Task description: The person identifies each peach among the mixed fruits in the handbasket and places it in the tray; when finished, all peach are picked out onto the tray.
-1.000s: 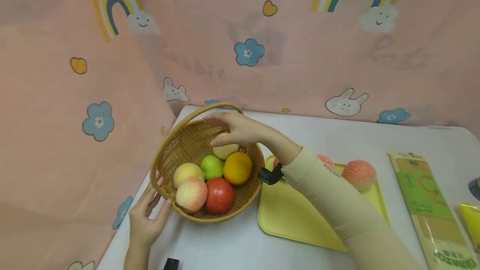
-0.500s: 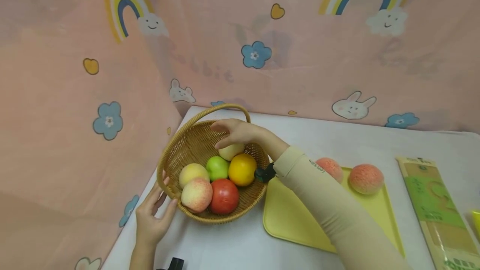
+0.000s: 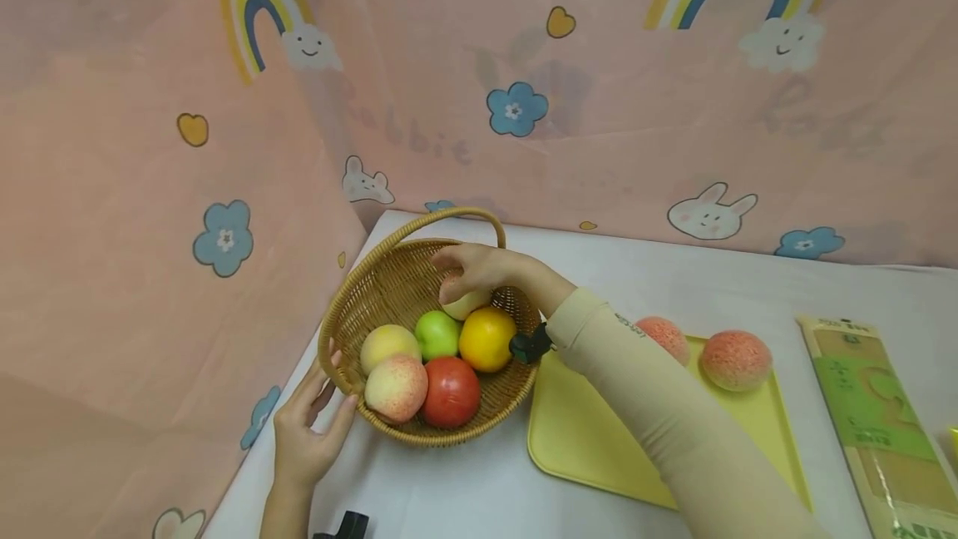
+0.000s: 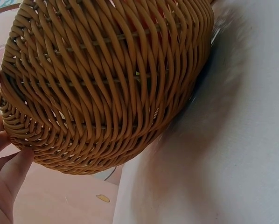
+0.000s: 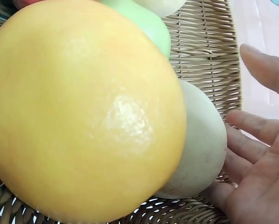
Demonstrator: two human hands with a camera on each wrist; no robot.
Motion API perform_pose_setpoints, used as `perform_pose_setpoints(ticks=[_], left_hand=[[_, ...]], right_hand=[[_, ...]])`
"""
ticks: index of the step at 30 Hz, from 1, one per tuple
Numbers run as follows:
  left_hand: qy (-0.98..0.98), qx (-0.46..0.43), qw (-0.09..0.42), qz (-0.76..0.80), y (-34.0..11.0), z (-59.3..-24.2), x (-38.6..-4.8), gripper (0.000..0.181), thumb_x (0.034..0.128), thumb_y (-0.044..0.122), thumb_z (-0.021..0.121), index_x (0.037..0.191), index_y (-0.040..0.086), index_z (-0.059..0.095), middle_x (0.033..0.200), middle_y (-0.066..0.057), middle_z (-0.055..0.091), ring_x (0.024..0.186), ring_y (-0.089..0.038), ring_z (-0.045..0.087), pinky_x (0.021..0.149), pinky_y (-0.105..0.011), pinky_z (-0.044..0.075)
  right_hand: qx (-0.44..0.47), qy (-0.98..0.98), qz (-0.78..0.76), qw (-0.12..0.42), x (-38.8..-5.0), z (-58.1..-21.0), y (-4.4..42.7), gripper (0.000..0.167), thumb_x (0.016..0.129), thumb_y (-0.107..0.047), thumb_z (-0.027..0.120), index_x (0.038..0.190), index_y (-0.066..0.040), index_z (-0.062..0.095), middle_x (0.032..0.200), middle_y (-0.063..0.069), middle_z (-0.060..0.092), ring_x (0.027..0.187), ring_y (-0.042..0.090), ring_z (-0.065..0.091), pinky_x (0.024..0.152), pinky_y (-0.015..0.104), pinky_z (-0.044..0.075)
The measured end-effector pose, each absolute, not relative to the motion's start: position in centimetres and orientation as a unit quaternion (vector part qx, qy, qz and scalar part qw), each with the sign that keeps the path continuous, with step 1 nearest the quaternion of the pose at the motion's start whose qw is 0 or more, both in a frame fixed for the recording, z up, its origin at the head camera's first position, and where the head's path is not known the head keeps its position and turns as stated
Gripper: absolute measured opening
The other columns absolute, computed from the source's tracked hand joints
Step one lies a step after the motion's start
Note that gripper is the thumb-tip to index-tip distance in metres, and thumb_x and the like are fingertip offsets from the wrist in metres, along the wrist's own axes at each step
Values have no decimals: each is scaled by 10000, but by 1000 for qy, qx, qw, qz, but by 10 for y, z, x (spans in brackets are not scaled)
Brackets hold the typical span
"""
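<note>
In the head view, a tilted wicker basket (image 3: pixel 392 294) with a tall handle holds several fruits. My left hand (image 3: pixel 303 435) grips its left rim near the handle's foot; the left wrist view shows fingertips on the woven edge (image 4: pixel 20 126). My right hand (image 3: pixel 482 266) reaches over the back rim, above a pale peach (image 3: pixel 466 306). In the right wrist view its fingers touch that peach (image 5: pixel 202 140), while the thumb stands apart. In front lie an orange (image 3: pixel 488 341), a green apple (image 3: pixel 437 335), a red apple (image 3: pixel 451 392), a yellowish peach (image 3: pixel 387 344) and a pink-blushed peach (image 3: pixel 397 389).
Right of the basket lies a yellow tray (image 3: pixel 591 439), partly under my right sleeve, with a rough pink fruit (image 3: pixel 737 360) and a similar one (image 3: pixel 666 339). Farther right is a flat packet with a green band (image 3: pixel 864 402). A patterned pink cloth (image 3: pixel 599 156) hangs behind the white table.
The head view has swung a little left. My right hand has lowered toward the pale peach at the back, its thumb now lying against it. The left hand keeps its hold on the basket.
</note>
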State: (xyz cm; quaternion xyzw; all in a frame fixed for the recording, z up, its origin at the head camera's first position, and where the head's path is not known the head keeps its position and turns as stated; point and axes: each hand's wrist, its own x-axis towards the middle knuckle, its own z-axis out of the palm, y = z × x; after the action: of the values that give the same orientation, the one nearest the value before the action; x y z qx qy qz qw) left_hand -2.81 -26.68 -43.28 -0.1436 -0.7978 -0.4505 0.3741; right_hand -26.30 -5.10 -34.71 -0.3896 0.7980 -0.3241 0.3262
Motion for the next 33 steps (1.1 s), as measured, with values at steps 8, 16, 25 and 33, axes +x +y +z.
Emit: perform_pose_setpoints(ticks=[8, 16, 25, 33], left_hand=[[-797, -140, 375, -451, -270, -438, -30, 625, 584, -246, 653, 1196, -178, 546, 1280, -380, 489, 1256, -113, 510, 922, -215, 498], [-795, -148, 375, -453, -270, -439, -30, 620, 592, -243, 656, 1198, -183, 540, 1299, -351, 492, 1259, -147, 512, 926, -225, 500], [-797, -149, 375, -450, -270, -438, -30, 614, 597, -233, 662, 1197, -177, 546, 1309, -314, 508, 1260, -140, 511, 928, -220, 499], [-797, -150, 374, -450, -270, -439, -29, 617, 594, -236, 655, 1198, -183, 541, 1279, -372, 495, 1255, -121, 514, 931, -215, 497]], right_hand=[[-381, 826, -273, 312, -264, -350, -53, 650, 857, -203, 680, 1431, -81, 403, 1475, 79, 410, 1356, 235, 366, 1150, 376, 353], [-385, 841, -253, 283, -265, -353, -53, 611, 868, -192, 675, 1415, -77, 430, 1439, 77, 457, 1321, 227, 413, 1126, 356, 386], [-380, 843, -260, 278, -266, -356, -54, 561, 862, -126, 669, 1386, -83, 471, 1395, 66, 508, 1310, 218, 431, 1120, 344, 396], [-398, 847, -234, 262, -267, -355, -55, 595, 828, -165, 714, 1369, -52, 494, 1473, 101, 410, 1355, 263, 374, 1145, 374, 366]])
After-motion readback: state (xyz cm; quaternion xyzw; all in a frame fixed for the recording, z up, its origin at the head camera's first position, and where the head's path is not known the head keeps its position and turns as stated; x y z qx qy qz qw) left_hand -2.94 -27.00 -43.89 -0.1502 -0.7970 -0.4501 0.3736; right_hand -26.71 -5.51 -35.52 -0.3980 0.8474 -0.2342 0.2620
